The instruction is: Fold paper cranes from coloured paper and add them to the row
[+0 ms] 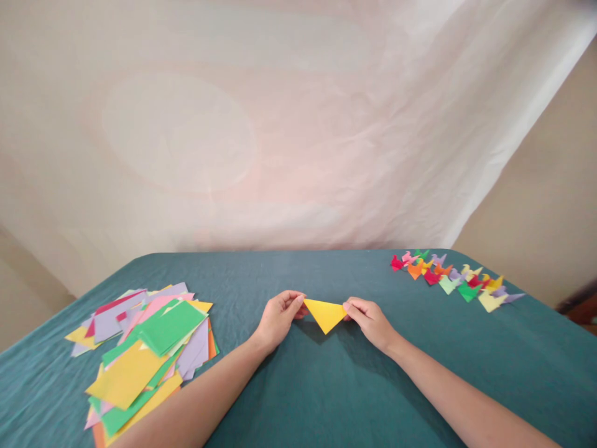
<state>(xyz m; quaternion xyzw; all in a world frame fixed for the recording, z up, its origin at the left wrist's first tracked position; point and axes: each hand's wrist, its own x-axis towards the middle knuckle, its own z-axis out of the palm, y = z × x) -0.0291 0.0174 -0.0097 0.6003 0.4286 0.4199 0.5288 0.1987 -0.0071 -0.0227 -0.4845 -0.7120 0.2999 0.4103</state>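
A yellow paper triangle (325, 313) is held just above the teal tablecloth (326, 386), its point facing me. My left hand (278, 317) pinches the triangle's left corner. My right hand (370, 320) pinches its right corner. Both hands have their fingers closed on the paper.
A loose pile of coloured paper squares (144, 348) lies at the left of the table. Several small folded paper figures (454, 277) in mixed colours sit in a row at the far right. A pale cloth backdrop (280, 124) hangs behind the table.
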